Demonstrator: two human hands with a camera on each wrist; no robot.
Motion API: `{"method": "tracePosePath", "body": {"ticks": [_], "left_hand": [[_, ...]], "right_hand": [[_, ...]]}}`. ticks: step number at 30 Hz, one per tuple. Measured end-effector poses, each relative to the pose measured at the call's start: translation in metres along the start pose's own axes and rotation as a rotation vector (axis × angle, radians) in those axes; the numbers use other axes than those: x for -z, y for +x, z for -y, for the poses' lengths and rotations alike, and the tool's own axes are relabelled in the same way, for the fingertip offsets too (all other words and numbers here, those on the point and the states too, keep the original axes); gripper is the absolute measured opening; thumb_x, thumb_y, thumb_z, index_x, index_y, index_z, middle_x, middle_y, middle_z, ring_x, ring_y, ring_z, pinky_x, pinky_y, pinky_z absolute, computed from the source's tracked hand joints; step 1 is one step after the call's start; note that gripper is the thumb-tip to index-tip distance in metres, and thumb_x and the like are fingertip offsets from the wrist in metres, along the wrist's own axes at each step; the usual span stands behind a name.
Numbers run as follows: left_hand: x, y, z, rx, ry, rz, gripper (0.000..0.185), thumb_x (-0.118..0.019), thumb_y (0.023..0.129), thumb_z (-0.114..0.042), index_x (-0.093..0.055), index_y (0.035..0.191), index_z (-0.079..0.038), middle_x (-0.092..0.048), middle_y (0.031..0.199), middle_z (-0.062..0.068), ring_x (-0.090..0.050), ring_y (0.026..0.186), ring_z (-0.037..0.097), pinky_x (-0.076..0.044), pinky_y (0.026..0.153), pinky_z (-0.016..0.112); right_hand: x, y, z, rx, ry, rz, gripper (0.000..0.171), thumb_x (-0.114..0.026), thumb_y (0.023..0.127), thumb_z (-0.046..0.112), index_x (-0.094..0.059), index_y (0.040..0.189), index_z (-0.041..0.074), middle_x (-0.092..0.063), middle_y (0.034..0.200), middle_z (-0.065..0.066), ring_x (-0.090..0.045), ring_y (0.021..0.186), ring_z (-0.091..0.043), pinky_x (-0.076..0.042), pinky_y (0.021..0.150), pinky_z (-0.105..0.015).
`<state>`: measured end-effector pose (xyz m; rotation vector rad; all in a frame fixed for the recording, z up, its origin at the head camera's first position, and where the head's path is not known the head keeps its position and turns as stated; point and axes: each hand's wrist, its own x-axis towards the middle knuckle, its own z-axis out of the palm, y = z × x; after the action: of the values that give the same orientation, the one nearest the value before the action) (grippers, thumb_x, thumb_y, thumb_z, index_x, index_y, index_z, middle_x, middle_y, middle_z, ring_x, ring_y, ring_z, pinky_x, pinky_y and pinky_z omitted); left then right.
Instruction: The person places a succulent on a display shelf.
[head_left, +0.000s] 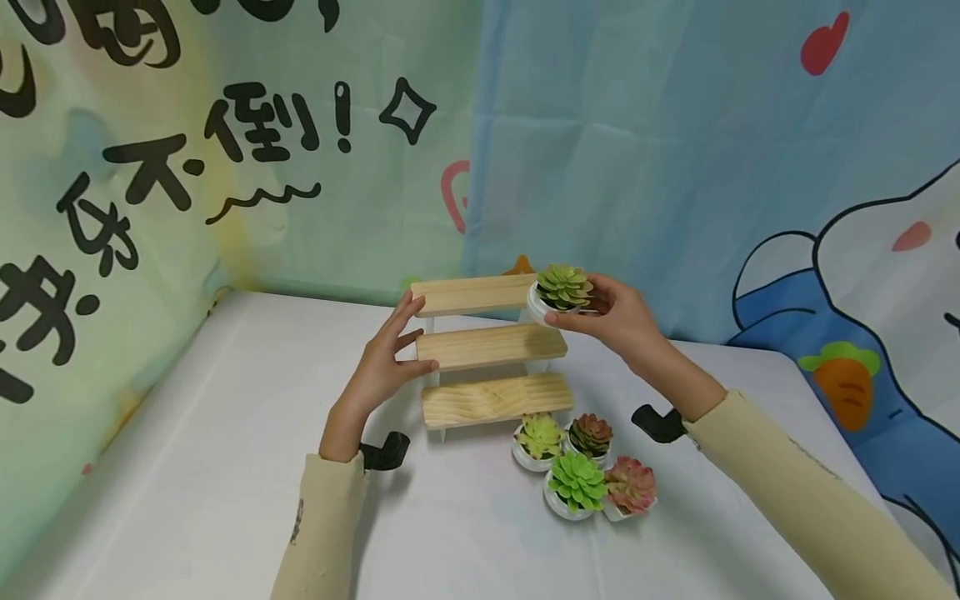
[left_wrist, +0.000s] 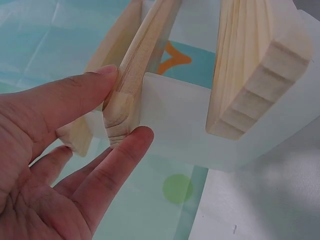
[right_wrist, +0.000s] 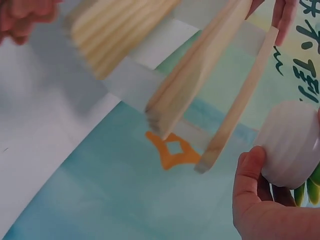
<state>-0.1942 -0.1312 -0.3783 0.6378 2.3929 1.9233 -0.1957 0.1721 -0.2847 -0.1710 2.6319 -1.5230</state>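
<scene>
A three-tier stand with pale wooden boards (head_left: 491, 347) and whitish side supports stands on the table. My left hand (head_left: 377, 367) steadies its left side; in the left wrist view the thumb and a finger pinch the end of the middle board (left_wrist: 121, 112). My right hand (head_left: 621, 315) holds a green succulent (head_left: 564, 287) in a round white pot (right_wrist: 290, 145) at the right end of the top board (head_left: 476, 295). In the right wrist view the pot appears apart from that board. Its leaves are mostly hidden there.
Several potted succulents stand bunched before the stand's right front: a yellow-green one (head_left: 540, 435), a dark red one (head_left: 590, 434), a bright green one (head_left: 577, 480) and a pink one (head_left: 632, 484). Printed cloth (head_left: 660, 167) hangs behind the white table (head_left: 247, 467).
</scene>
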Motion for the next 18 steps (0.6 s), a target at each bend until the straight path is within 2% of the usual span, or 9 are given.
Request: {"method": "tracePosePath", "body": {"ticks": [8, 18], "left_hand": [[0.001, -0.001, 0.002, 0.003, -0.003, -0.001, 0.089, -0.072, 0.084, 0.008, -0.024, 0.156, -0.013, -0.006, 0.165, 0.001, -0.038, 0.137, 0.042, -0.053, 0.094, 0.048], [0.002, 0.001, 0.001, -0.026, -0.003, 0.006, 0.088, -0.071, 0.084, 0.009, -0.024, 0.156, -0.010, -0.005, 0.165, 0.005, -0.039, 0.136, 0.043, -0.053, 0.094, 0.047]], "right_hand": [[-0.020, 0.018, 0.005, 0.007, 0.043, 0.017, 0.076, -0.075, 0.088, 0.025, -0.036, 0.150, 0.007, -0.047, 0.141, -0.018, -0.048, 0.126, -0.034, -0.045, 0.102, -0.049], [-0.037, 0.047, 0.020, 0.032, 0.034, 0.049, 0.073, -0.074, 0.088, 0.025, -0.039, 0.149, 0.007, -0.048, 0.138, -0.017, -0.049, 0.123, -0.034, -0.044, 0.103, -0.049]]}}
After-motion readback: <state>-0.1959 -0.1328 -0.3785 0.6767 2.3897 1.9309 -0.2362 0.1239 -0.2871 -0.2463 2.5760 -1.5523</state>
